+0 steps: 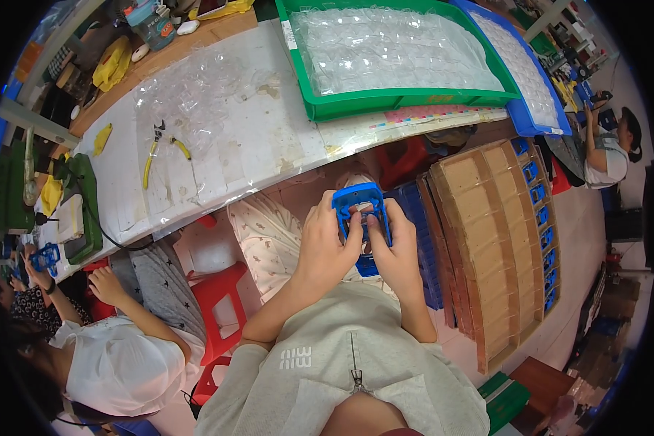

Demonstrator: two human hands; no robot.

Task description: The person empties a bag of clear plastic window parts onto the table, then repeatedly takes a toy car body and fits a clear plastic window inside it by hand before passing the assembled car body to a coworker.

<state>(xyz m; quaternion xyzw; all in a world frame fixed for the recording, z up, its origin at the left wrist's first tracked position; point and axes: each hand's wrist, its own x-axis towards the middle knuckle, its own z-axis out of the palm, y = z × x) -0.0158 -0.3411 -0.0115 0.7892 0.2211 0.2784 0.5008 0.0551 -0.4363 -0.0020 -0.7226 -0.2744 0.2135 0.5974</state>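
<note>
Close in front of the light grey sweatshirt (320, 374), the person's two hands hold a blue plastic housing (359, 195) between them, upright and with its hollow face turned toward the wearer. The left hand (325, 243) is partly closed around its left edge and the right hand (398, 251) around its right edge, fingers curled behind and both thumbs laid inside the frame; whatever small piece sits under the thumbs is too hidden to make out. Below and beyond, pale patterned trousers (265, 232) show, with a red stool (224, 301) to the left. On the right, near the right hand, a brown compartmented tray (487, 243) lies on top of a stack, its far right row filled with blue pieces (541, 216); blue crates (423, 243) stand just beside it. Farther left, a seated co-worker in a white shirt (123, 367) has another blue part (45, 257) at one hand. Ahead stretches the white worktop (258, 156), carrying yellow-handled pliers (152, 149) near loose clear plastic pieces (185, 87). Toward its right end sits a green tray (414, 104) of clear plastic parts, with a blue tray (538, 123) touching it. At the far right, another person in a dark cap (630, 131) works.
</note>
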